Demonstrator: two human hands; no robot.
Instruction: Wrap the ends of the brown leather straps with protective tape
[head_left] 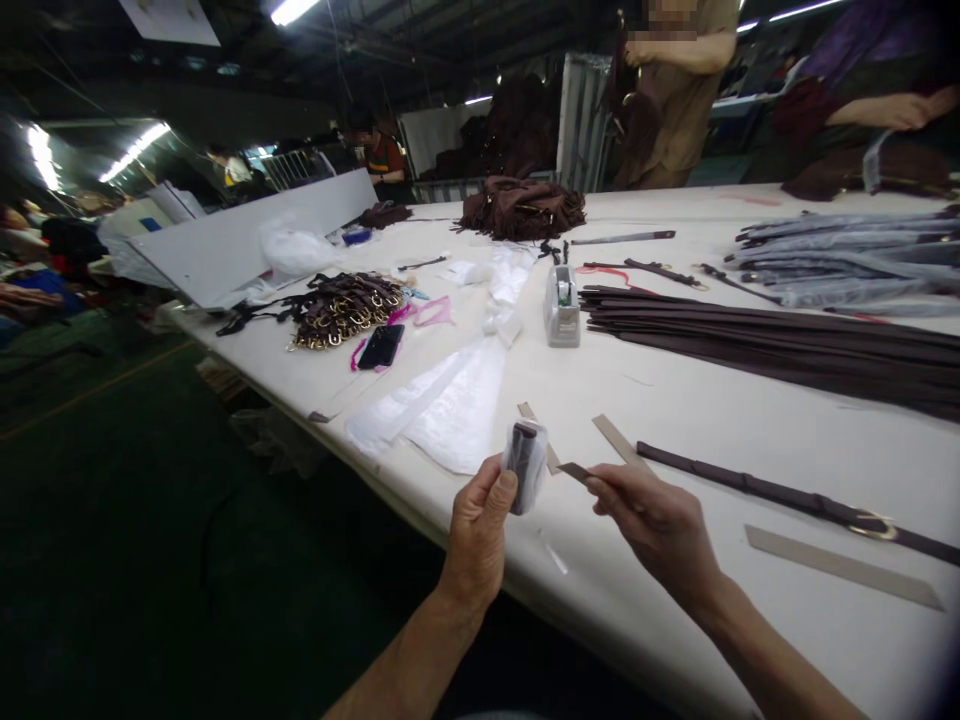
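My left hand (480, 525) is closed on a dark brown strap piece (521, 455) wrapped in thin whitish film, held upright over the table's near edge. Pinched between the thumb and fingers of my right hand (652, 520) is a flat grey-brown strip (576, 471), its tip pointing toward the wrapped piece. Behind my hands lie two similar strips, one a flat strip (615, 437) near my right fingers. To the right, a dark brown strap with a gold buckle (750, 483) stretches across the table, and another loose strip (844, 567) lies below it.
White film sheets (457, 405) lie ahead, beside a tape dispenser (562, 308). A phone (381, 347) and a pile of buckled straps (345, 308) are at left. Long brown straps (772, 335) and film-wrapped straps (855, 260) are at right. People stand beyond the table (600, 385).
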